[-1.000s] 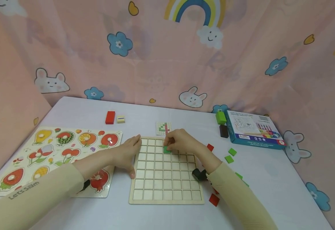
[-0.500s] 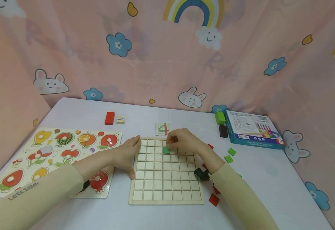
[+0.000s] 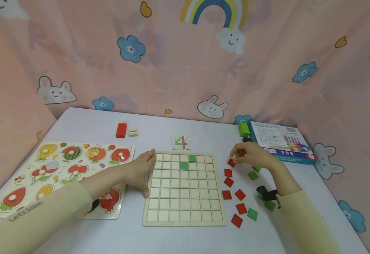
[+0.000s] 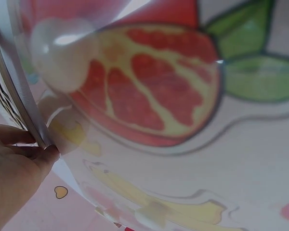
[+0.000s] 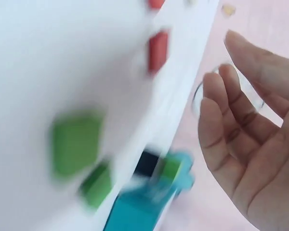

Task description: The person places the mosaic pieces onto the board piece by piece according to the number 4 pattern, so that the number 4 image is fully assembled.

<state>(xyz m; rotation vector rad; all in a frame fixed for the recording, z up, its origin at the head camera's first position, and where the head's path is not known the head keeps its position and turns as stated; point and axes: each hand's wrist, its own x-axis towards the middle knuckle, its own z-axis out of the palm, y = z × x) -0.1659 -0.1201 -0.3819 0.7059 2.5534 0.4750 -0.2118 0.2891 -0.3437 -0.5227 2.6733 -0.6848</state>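
Note:
A wooden grid board lies flat on the table. My left hand rests along its left edge, thumb and fingers spread; in the left wrist view the hand touches a thin edge. Two cells hold green tiles: one tile in the second row, another tile in the top row, diagonal to it. Right of the board my right hand hovers at a red tile. In the right wrist view this hand has loosely bent fingers and holds nothing.
Red tiles and green tiles lie scattered right of the board. Behind it lies a small pattern card. A fruit puzzle board sits at left, with a red block behind it. A box stands back right.
My right hand has left the green tile on the board and moved right to the red tiles. Two green tiles now show in the grid. The left hand stays in place.

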